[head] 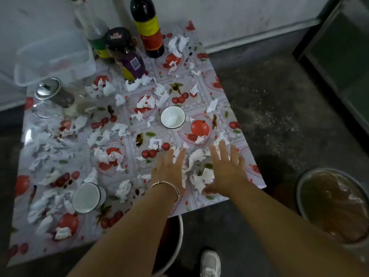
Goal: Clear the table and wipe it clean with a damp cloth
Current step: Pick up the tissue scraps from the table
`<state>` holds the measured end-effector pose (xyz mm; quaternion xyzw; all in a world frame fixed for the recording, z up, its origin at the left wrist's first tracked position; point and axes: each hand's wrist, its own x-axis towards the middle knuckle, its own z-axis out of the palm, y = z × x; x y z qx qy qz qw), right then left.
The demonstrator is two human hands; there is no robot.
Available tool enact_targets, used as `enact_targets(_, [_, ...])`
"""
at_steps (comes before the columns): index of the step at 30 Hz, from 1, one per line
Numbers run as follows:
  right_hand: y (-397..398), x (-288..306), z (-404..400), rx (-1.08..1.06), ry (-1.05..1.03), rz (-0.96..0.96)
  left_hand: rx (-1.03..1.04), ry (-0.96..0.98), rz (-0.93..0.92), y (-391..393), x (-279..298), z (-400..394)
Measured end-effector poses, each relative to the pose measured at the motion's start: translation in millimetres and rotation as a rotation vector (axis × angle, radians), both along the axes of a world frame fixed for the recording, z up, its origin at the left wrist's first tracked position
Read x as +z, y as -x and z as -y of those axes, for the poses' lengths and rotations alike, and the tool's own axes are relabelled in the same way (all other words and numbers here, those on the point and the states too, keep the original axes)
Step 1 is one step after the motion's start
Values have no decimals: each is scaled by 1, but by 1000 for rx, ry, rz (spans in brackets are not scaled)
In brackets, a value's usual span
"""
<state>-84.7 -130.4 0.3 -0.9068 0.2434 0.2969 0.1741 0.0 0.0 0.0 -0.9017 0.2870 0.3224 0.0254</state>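
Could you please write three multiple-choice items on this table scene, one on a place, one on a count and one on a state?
1. Where does the tall dark bottle with the yellow and red label stand?
A. at the table's far edge, near the wall
B. at the near edge, beside the hands
C. on the floor

2. How many white cups are on the table?
A. one
B. two
C. four

3. How are the two hands?
A. both gripping a cloth
B. both fists, held off the table
C. both with fingers spread, over torn paper scraps

Answers: 1 A, it stands behind the other bottles. 2 B, one cup mid-table, another cup nearer. 3 C, left hand and right hand flank the paper scraps.
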Motion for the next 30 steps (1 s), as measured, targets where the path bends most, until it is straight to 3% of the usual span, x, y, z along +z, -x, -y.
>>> enact_targets(7, [-13, -27, -1, -13, 41, -44, 20, -79, 50, -5, -23, -2])
enact_targets(17, [-36, -42, -17, 51, 83, 97, 112, 127, 32, -11, -47, -2])
enact_targets(23, [-50, -50, -23, 69, -140, 316, 155, 186, 17, -14, -47, 5])
enact_targets(28, [-54, -50, -31, 138, -271, 307, 199, 277, -32, -18, -40, 7])
enact_targets(30, [-56, -51, -32, 111, -269, 327, 312, 361, -57, -19, -38, 9])
